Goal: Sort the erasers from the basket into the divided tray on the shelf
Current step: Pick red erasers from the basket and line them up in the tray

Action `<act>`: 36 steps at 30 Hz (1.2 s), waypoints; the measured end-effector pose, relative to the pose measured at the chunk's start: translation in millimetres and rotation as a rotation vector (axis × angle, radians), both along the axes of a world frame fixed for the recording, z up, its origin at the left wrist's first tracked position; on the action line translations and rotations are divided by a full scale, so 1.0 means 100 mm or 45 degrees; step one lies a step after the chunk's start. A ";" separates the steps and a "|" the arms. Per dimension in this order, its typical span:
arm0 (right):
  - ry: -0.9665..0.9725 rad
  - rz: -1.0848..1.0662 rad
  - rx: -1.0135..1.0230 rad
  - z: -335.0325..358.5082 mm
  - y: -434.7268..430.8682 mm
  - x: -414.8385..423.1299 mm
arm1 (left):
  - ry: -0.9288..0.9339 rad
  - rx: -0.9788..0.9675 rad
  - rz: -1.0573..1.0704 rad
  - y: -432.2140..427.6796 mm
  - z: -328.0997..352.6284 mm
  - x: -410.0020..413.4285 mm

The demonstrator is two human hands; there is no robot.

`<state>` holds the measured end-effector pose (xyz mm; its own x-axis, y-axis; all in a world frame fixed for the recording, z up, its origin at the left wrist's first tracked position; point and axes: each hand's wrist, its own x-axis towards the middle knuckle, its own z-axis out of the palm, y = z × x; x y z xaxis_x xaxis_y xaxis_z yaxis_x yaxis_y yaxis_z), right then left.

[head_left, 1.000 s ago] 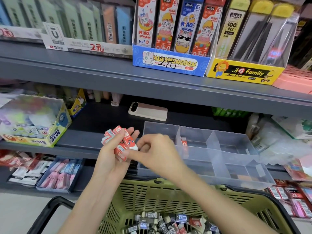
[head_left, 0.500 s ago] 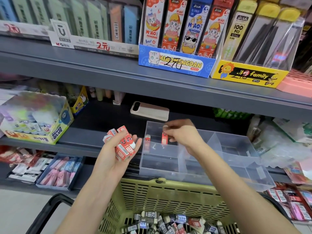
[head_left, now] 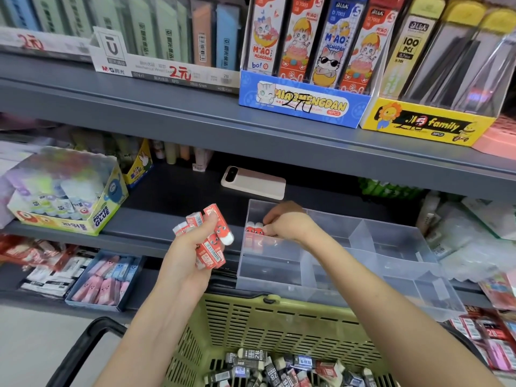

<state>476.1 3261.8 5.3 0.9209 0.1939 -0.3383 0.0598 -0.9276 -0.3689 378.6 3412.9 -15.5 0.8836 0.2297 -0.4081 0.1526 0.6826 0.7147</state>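
Head view: right hand [head_left: 289, 223] pinches a red eraser [head_left: 259, 229] upright in the far-left compartment of the divided tray [head_left: 279, 277] while left hand [head_left: 192, 247] clutches spare erasers [head_left: 213, 247] just left of it; next, probably let go and fetch another.

Right hand [head_left: 290, 223] has moved off the bunch of red erasers [head_left: 208, 238] and gone into the rear-left compartment of the divided tray [head_left: 363, 293], lower than half a second ago. Two red erasers [head_left: 254, 229] now stand side by side at that compartment's left wall, where one stood before. The fingertips are against the nearer one. The left hand [head_left: 185, 254] thumb now lies across the bunch.
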 end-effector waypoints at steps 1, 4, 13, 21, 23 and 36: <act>-0.063 -0.021 0.071 0.03 -0.01 -0.05 | -0.001 -0.013 -0.003 0.00 0.00 0.00; -0.252 -0.071 0.536 0.14 0.01 -0.31 | -0.060 -0.013 -0.041 0.00 0.02 -0.01; -0.014 -0.163 1.277 0.28 0.14 -0.71 | -0.245 0.116 -0.103 -0.03 0.02 -0.05; -0.101 -0.498 1.327 0.29 -0.24 -0.25 | -0.133 0.099 -0.143 -0.01 0.00 -0.03; -0.183 -0.317 0.717 0.21 -0.34 -0.10 | -0.061 -0.006 -0.097 0.01 0.01 -0.01; -0.362 0.497 -0.521 0.27 -0.30 0.16 | 0.096 -0.325 -0.027 0.01 0.04 0.01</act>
<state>491.8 3232.0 32.7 0.8734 0.4402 -0.2084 0.4655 -0.8804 0.0913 379.4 3414.0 -11.2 0.8518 0.0929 -0.5156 0.2152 0.8353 0.5060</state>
